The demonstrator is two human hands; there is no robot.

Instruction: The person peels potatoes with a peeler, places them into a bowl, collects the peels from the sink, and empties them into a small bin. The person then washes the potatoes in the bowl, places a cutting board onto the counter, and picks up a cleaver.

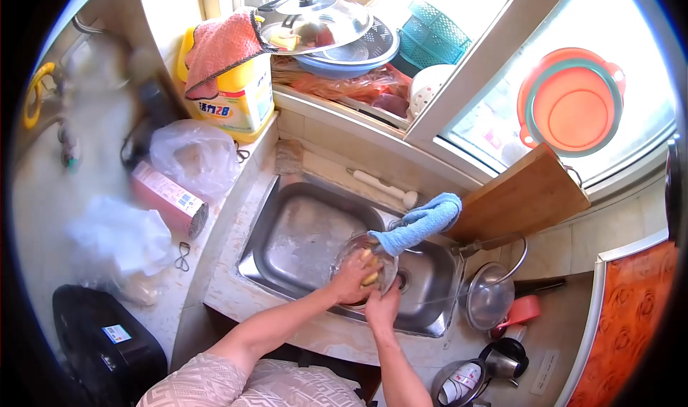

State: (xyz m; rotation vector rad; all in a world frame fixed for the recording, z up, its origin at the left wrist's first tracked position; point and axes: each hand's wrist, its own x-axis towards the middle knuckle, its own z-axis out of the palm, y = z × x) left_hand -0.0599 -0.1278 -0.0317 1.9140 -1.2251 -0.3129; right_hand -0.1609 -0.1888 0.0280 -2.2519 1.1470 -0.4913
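Note:
Over the divider of the steel double sink (308, 213), a clear glass bowl (388, 267) is held low in both hands. My left hand (353, 276) reaches into the bowl with its fingers closed round a yellowish piece (371, 267). At the bowl's near right edge, my right hand (383, 305) has its fingers bent against the rim. A light blue cloth (423, 224) is wrapped round the faucet just above the bowl. The undersides of the fingers are hidden.
A wooden cutting board (512, 199) leans behind the sink at right, beside a metal bowl (490, 296). On the left counter lie a pink box (168, 199), plastic bags (193, 156) and a black container (107, 346). A yellow jug (247, 106) stands near the window.

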